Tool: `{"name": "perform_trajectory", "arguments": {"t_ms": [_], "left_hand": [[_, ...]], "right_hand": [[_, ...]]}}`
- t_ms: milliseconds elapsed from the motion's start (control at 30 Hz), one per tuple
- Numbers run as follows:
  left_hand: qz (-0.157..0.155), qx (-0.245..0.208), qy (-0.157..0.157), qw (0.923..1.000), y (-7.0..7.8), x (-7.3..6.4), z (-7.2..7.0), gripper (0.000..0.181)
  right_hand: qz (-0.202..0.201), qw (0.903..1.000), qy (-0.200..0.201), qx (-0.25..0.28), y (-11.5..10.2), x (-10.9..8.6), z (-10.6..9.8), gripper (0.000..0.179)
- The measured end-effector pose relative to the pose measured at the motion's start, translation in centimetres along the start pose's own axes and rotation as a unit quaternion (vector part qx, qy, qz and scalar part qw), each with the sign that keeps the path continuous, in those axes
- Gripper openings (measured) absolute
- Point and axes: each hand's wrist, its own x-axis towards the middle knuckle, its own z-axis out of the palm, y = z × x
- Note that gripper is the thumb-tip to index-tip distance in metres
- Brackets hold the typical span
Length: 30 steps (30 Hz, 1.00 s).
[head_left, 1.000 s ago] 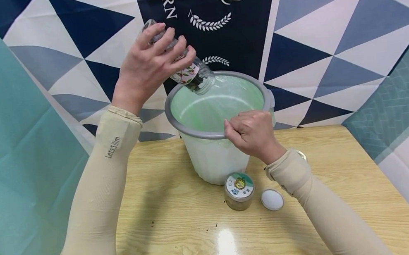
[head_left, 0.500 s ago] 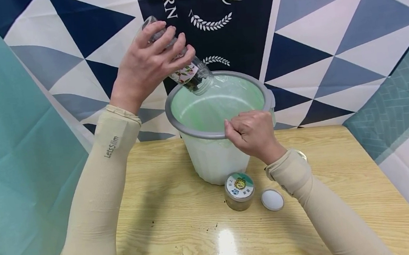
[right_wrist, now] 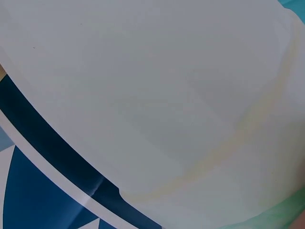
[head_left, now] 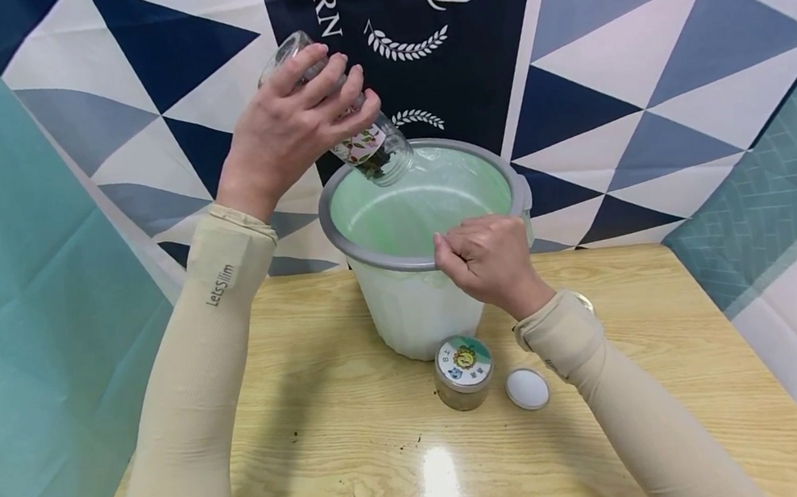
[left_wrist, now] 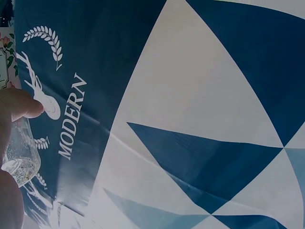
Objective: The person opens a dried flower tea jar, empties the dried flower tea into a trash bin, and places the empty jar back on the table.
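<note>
My left hand [head_left: 300, 117] grips a clear glass jar [head_left: 398, 159] with a flowered label, tilted mouth down over a white bin [head_left: 423, 311]. Dark, leaf-like bits sit inside the jar near its mouth. In the left wrist view, the thumb lies across the jar [left_wrist: 21, 164] and its base shows at the left edge. My right hand [head_left: 490, 259] grips the bin's grey rim [head_left: 388, 258] at the near right side. A thin, pale green bag lines the bin. Only the bin's white wall [right_wrist: 143, 95] fills most of the right wrist view.
A small lidded jar [head_left: 463, 375] with a sunflower label stands just before the bin. Right of it lies a white round lid-like disc [head_left: 527, 389]. Another round thing [head_left: 585, 303] is mostly hidden behind my right wrist. Dark crumbs dot the wooden table [head_left: 334, 466]; patterned cloth hangs behind.
The jar has turned slightly in my left hand, so more of its base shows. The dark bits inside have shifted a little. My right hand keeps its hold on the rim.
</note>
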Motion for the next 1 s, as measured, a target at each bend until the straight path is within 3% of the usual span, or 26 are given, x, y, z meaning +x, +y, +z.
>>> {"name": "perform_trajectory", "arguments": {"t_ms": [167, 367, 500, 733, 1000], "left_hand": [[-0.004, 0.014, -0.012, 0.9998, 0.13, 0.01, 0.05, 0.059], [0.021, 0.060, -0.016, 0.9978, 0.64, 0.03, 0.22, 0.065], [0.015, 0.057, -0.020, 0.9981, 0.68, 0.08, 0.11, 0.064], [-0.005, 0.051, 0.009, 0.9986, 0.55, 0.13, 0.14, 0.061], [-0.007, 0.044, 0.015, 0.9989, 0.68, 0.13, 0.28, 0.061]], "right_hand": [[0.003, 1.0000, 0.002, -0.001, 0.04, 0.04, 0.04, 0.053], [0.001, 1.0000, 0.006, -0.001, 0.07, 0.08, 0.15, 0.053], [-0.001, 0.9999, 0.010, 0.003, 0.02, 0.09, 0.20, 0.053], [-0.005, 0.9999, 0.014, 0.004, -0.01, 0.10, 0.27, 0.053], [-0.002, 1.0000, 0.007, 0.004, 0.06, 0.05, 0.20, 0.053]]}}
